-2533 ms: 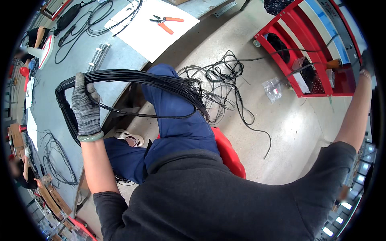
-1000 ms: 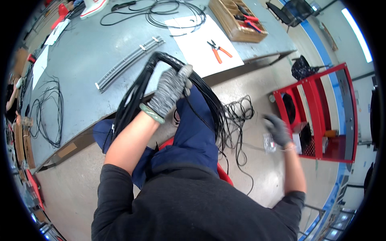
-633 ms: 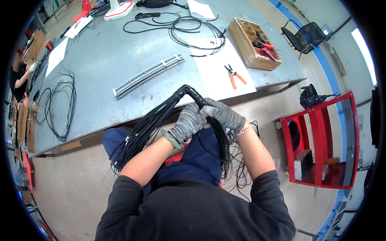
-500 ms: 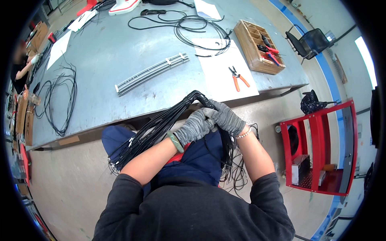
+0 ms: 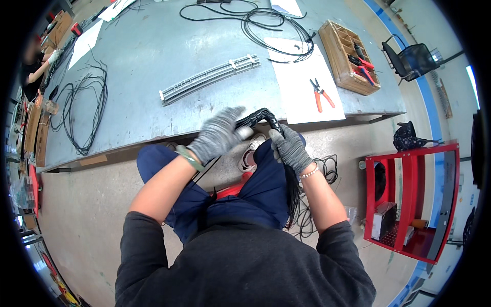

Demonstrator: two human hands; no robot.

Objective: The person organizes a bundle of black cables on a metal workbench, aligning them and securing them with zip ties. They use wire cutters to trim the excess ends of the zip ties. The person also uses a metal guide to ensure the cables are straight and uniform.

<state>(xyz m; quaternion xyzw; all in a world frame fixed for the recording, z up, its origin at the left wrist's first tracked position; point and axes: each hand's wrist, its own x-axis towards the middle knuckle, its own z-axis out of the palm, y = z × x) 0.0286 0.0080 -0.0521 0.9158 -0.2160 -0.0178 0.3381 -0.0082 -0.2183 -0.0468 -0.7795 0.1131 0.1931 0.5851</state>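
Note:
A thick bundle of black cables (image 5: pixel 263 113), wrapped in dark tape around its bend, arches above my lap at the table's front edge. My right hand (image 5: pixel 291 150), in a grey knit glove, is closed around the bundle's right leg below the bend. Loose black strands hang beneath that hand beside my right thigh. My left hand (image 5: pixel 220 134), gloved alike, lies over the left part of the bundle. Its fingers are stretched out and slightly blurred, with the thumb apart. Most of the strands on that side are hidden behind the hand and forearm.
On the grey table (image 5: pixel 138 61) are a slotted grey strip (image 5: pixel 209 78), orange-handled wire strippers (image 5: pixel 322 97) on white paper, coiled cables (image 5: pixel 94 110) and a wooden tool box (image 5: pixel 345 61). A red cart (image 5: pixel 409 199) stands right. At far left, a co-worker's gloved hand (image 5: pixel 54 56) shows.
My left hand has moved left and up from beside the right hand, its fingers straightening. The fanned strands over my left thigh are now mostly out of sight. The view has shifted slightly.

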